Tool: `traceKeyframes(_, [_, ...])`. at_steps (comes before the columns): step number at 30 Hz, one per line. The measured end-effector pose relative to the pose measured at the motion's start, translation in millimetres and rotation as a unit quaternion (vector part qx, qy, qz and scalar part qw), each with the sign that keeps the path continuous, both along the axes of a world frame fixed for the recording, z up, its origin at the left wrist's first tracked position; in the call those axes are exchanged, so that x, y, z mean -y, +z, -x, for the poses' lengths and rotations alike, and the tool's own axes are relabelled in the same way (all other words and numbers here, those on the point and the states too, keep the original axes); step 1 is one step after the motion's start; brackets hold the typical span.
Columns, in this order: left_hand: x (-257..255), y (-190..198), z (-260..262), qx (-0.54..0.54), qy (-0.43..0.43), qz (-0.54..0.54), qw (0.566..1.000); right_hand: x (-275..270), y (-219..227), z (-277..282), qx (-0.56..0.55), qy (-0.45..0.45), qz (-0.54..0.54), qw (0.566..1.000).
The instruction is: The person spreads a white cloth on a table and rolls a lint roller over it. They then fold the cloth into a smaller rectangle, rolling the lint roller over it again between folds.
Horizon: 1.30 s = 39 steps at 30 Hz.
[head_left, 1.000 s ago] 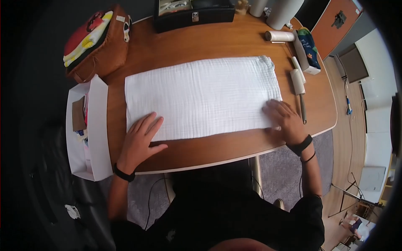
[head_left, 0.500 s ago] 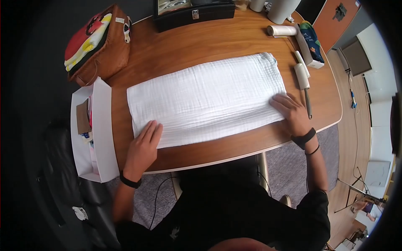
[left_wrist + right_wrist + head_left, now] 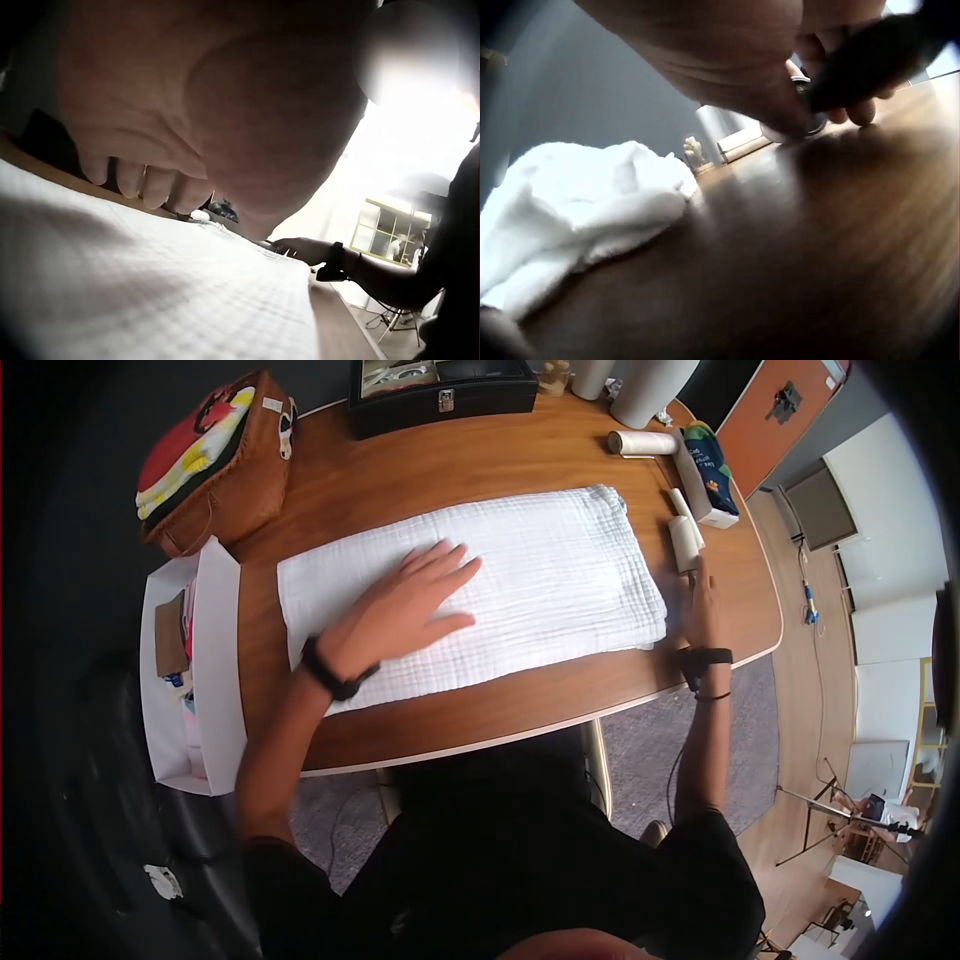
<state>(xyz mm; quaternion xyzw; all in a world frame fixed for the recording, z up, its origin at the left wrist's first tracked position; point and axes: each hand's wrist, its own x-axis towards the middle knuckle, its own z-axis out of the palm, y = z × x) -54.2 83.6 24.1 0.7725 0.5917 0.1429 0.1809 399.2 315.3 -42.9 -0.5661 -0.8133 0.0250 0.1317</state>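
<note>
A folded white muslin cloth (image 3: 540, 580) lies flat on the wooden table, its layered edge to the right. Over its left half my left hand (image 3: 415, 600) is stretched out, fingers spread; the left wrist view shows the palm (image 3: 210, 97) raised above the fabric. Right of the cloth, my right hand (image 3: 703, 610) grips the lint roller (image 3: 685, 543) by its dark handle (image 3: 877, 60), thumb on one side and fingers on the other. In the head view that hand hides most of the handle, while the white roll points away from me.
A white box (image 3: 215, 660) of small items and a brown leather basket (image 3: 250, 490) of folded clothes stand left. At the back is a black case (image 3: 440, 410). A paper roll (image 3: 642, 444) and a box with dark socks (image 3: 715, 515) sit far right.
My left hand has moved from the cloth's near left corner inward over it, fingers spreading. My right hand has left the cloth's right edge and taken hold of the lint roller's handle.
</note>
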Motion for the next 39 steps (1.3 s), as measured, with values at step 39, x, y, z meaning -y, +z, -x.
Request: traceKeyframes(39, [-93.2, -63.3, 43.9, -0.110, 0.057, 0.010, 0.992, 54.3, 39.6, 108.4, -0.102, 0.155, 0.161, 0.969])
